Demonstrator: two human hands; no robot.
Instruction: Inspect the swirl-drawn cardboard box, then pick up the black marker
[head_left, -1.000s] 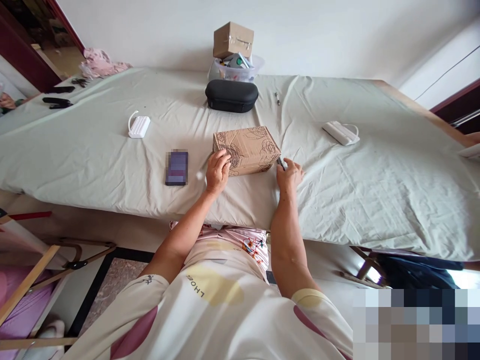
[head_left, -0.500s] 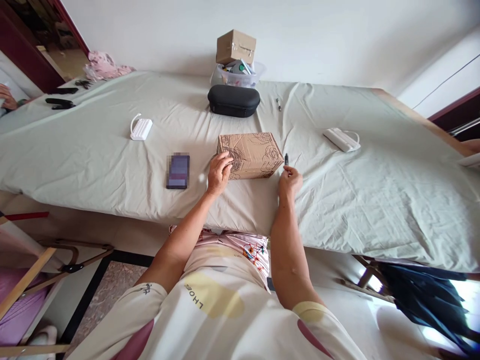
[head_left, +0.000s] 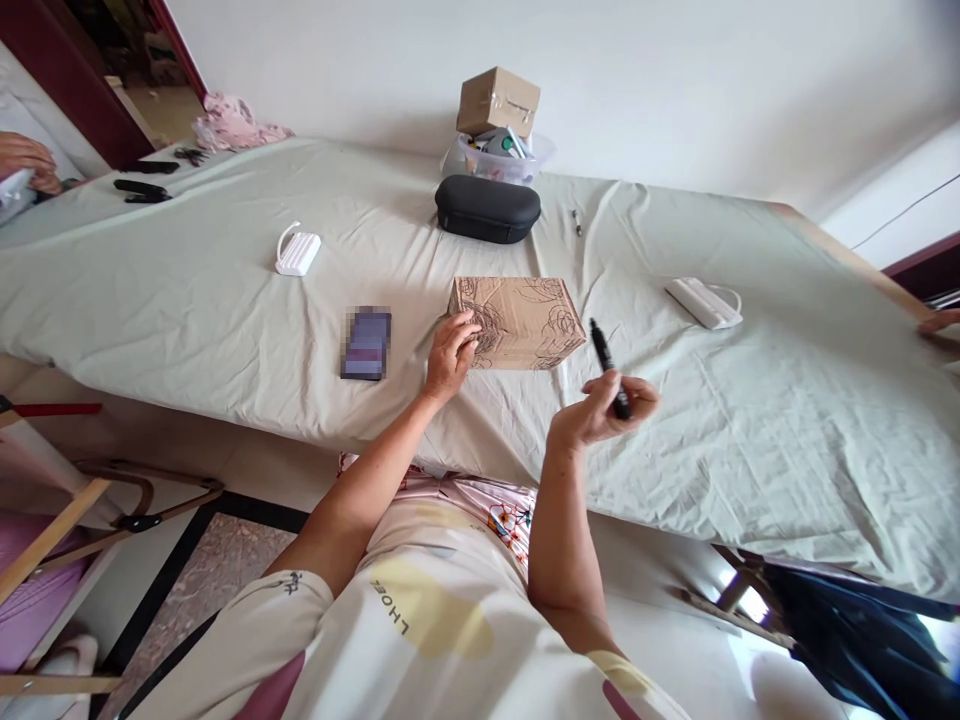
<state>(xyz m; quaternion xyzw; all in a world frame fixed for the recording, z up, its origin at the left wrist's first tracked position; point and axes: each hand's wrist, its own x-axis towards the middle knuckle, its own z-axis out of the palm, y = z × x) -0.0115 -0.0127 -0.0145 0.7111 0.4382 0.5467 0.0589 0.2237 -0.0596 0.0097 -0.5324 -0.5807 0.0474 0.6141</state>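
Note:
A brown cardboard box [head_left: 521, 320] with black flower drawings lies near the front of the cloth-covered table [head_left: 187, 300]. My left hand [head_left: 451, 355] rests on the box's left end, fingers curled against it. My right hand [head_left: 600, 412] is lifted off the table to the right of the box and grips a black marker [head_left: 608, 353] that points up and away. A phone [head_left: 366, 343] lies left of my left hand.
A black zip case [head_left: 487, 208], a clear tub [head_left: 504, 162] with a small box [head_left: 499, 100] on top and a pen [head_left: 577, 221] sit at the back. White devices lie at left [head_left: 298, 250] and right [head_left: 703, 301]. Other people's hands show at both edges.
My right hand has lifted from beside the box's right end and drawn back toward me, raising the marker. My left hand stays on the box.

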